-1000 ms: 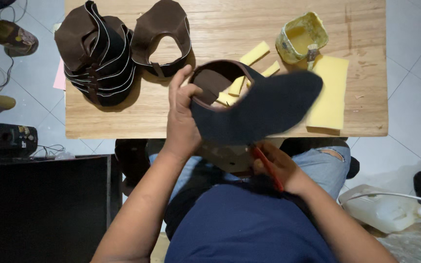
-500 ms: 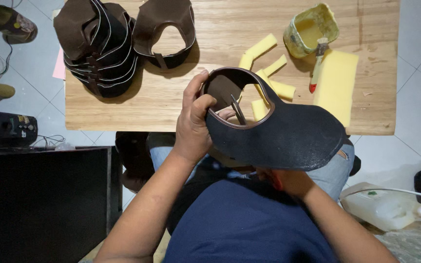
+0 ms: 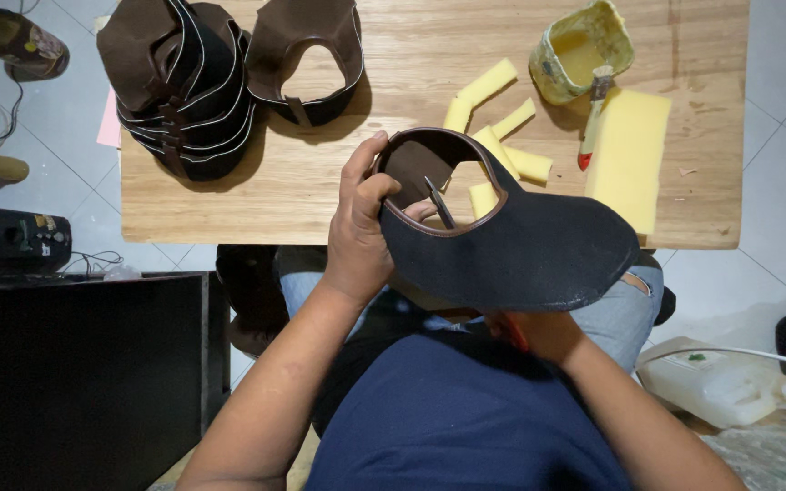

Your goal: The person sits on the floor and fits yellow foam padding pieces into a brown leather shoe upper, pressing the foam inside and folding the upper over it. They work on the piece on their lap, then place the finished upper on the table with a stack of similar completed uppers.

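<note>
Your left hand grips the rim of the dark shoe upper at frame centre, fingers curled round its brown-bound opening; your right hand sits hidden beneath it, grip unclear. One upper is in hand; a stack of brown uppers waits upper left. The glue pot, brush and yellow foam pieces crowd the wooden table behind.

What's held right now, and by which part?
The left hand grips the dark shoe upper at its brown-edged opening rim. The right hand is mostly hidden beneath it.
</note>
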The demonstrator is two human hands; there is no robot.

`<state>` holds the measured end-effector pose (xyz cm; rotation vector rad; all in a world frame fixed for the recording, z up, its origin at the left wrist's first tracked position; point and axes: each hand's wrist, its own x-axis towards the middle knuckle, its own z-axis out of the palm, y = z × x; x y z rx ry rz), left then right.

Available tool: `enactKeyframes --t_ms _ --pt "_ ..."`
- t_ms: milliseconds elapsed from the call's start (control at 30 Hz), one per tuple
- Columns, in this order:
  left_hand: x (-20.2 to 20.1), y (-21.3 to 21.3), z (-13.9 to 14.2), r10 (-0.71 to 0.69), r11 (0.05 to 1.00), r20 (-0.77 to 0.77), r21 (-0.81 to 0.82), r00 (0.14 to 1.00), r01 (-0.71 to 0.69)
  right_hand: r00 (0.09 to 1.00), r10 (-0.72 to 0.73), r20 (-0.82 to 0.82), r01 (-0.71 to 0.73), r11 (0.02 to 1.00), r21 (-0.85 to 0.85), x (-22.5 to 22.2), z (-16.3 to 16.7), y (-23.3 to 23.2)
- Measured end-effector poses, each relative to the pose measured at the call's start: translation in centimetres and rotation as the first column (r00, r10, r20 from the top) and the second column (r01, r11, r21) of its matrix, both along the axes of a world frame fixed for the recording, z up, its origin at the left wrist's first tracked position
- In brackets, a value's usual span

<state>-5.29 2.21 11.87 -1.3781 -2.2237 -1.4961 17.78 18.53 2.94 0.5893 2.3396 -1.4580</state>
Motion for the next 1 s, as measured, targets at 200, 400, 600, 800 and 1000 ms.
enactKeyframes --t_ms 200,400,600,800,1000 --pt "0.1 -0.1 -0.2 -0.006 1.000 0.047 -0.005 0.999 0.006 0.923 0.204 -0.326 -0.105 0.949 0.298 0.2 -0.5 0.1" --pt "0.2 -0.2 -0.8 -0.003 1.000 0.081 0.001 0.997 0.003 0.977 -0.203 0.071 0.212 0.964 -0.158 -0.8 1.3 -0.7" --pt "-0.5 -1.2 -2.0 0.019 0.991 0.217 0.129 0.976 -0.047 0.956 -0.204 -0.213 0.170 0.971 -0.166 -2.5 4.4 -0.4" --pt "0.2 -2.9 -3.2 0.037 0.959 0.534 0.219 0.844 -0.180 0.879 -0.350 -0.323 0.472 0.736 0.486 -4.2 4.0 3.0" --pt "1.9 -3.4 -3.6 -0.021 0.942 0.637 0.270 0.770 -0.198 0.834 -0.345 -0.431 0.552 0.549 0.628 -6.3 0.9 8.0"
